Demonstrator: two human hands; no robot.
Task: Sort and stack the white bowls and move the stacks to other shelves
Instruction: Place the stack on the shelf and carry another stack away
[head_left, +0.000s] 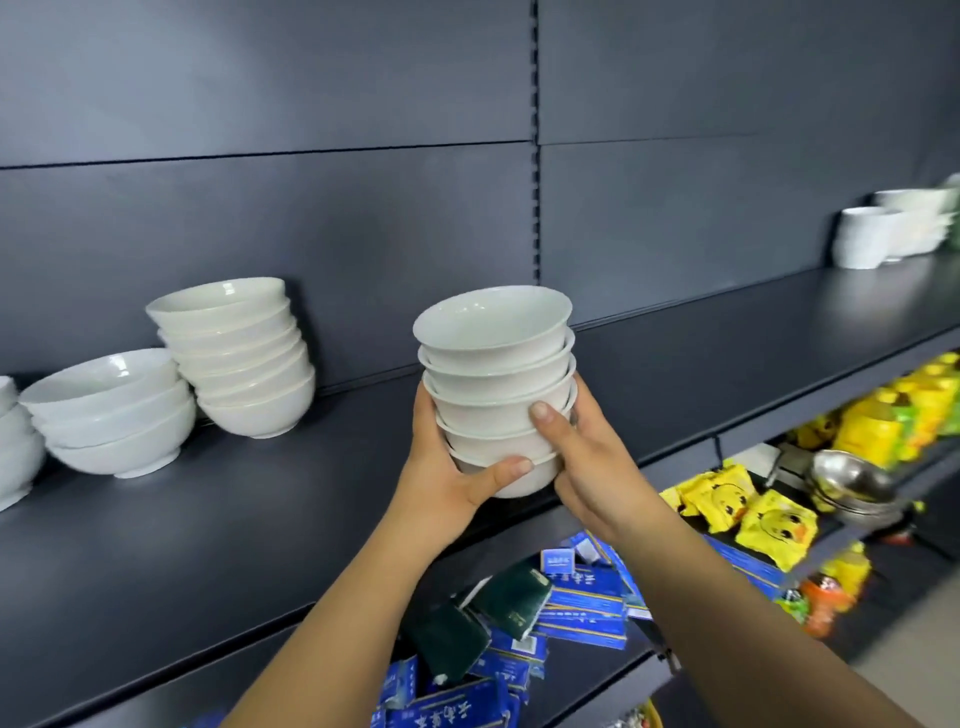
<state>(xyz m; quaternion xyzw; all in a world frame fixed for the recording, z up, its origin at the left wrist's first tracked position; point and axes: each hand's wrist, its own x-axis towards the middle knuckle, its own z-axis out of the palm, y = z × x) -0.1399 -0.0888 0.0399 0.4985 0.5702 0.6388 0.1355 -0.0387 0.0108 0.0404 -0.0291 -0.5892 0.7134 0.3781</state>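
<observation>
A stack of several white bowls (493, 379) is held between both hands near the front edge of the dark shelf (234, 519); whether its base touches the shelf is unclear. My left hand (447, 462) grips its lower left side with the thumb across the bottom bowl. My right hand (582, 457) clasps the right side, thumb pressed on the middle bowls. Further left on the shelf stand a taller leaning stack (244, 358), a lower stack of three (114, 410) and part of another stack (13, 441) at the frame edge.
More white bowls and cups (893, 228) sit far right on the same shelf. Below are blue boxes (576, 603), dark green packs (483, 618), yellow snack packets (753, 514), steel bowls (847, 488) and yellow bottles (904, 410). A dark back panel rises behind.
</observation>
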